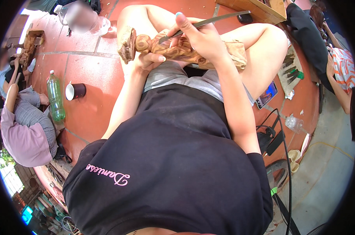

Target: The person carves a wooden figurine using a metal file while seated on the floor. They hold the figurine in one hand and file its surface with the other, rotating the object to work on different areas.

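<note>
Two grips: left hand clamped on knobbly brown carved-wood block, right hand round slim grey metal tool slanting toward 2 o'clock. Block's likely stiff, hefty; hold mid-length.

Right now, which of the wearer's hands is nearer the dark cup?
Left. The left hand gripping the wooden carving is up and right of the cup in the picture; the right hand holding the file is farther right.

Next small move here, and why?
Probably a short, light stroke of the tool beside the wood's round knob: the right hand holds the tool with its tip there, and the left hand grips the wood near that end. Whether the tip touches is unclear.
</note>
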A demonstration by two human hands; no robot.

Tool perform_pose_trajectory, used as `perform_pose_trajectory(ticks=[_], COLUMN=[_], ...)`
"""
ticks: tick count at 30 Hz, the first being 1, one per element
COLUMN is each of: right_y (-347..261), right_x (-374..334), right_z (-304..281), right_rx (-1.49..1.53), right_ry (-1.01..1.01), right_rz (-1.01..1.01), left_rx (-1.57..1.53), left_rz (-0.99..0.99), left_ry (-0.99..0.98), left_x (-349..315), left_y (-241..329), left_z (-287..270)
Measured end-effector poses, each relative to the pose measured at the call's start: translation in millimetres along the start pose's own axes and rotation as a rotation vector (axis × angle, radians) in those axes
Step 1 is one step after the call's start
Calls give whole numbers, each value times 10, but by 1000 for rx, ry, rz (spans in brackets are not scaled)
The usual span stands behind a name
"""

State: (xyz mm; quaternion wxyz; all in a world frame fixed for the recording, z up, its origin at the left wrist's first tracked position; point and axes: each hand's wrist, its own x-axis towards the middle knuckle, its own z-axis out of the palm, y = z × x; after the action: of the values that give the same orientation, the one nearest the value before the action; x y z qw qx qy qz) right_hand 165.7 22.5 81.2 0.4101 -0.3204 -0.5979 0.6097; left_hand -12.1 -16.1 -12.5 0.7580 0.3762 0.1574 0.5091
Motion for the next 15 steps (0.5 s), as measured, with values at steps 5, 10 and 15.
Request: perform_pose_trajectory(ticks=[5,10,15], right_y=[-36,-14,18], right_x=[5,-2,16], right_z=[-100,-1,-45], right_rx=[-108,-99,-94], right_ry=[-16,-19,20], right_rz=[196,37,88], left_rx=[77,-15,69], left_rz=[-80,13,-72], left_ry=[23,49,34], left_x=[-15,-21,-1], left_y=[47,30,37], left_z=[-1,68,-4])
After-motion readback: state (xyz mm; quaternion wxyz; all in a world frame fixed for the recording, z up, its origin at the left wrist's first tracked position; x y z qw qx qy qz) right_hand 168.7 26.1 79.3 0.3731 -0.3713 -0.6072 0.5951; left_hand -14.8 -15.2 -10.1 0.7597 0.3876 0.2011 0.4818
